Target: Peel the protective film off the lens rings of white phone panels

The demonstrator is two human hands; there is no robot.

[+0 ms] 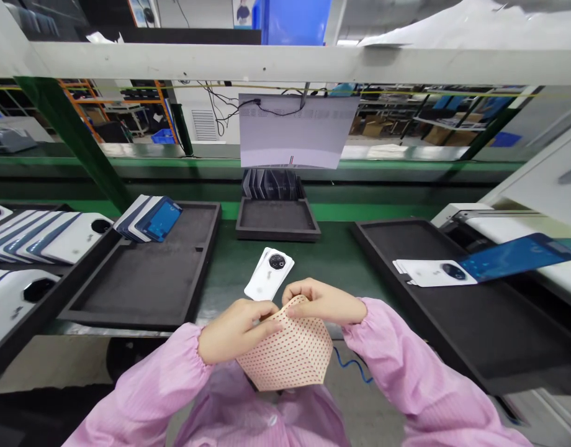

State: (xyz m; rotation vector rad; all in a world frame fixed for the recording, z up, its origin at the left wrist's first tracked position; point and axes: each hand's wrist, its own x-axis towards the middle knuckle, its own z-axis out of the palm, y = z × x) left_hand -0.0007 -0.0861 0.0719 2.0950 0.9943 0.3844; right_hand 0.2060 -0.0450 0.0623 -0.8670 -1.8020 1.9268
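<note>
Between my hands is a cream sheet printed with rows of small red marks, bent along its middle. My left hand pinches its upper left edge. With thumb and fingers, my right hand grips the top corner. Just beyond my hands, white phone back covers with a round black camera ring lie on the green bench, apparently stacked slightly askew. What is on the far face of the sheet is hidden.
A black foam tray at left holds several covers standing at one end. More white covers fill the tray beside it. A small tray with dark pieces stands at the back. The right tray holds white covers and a blue-filmed panel.
</note>
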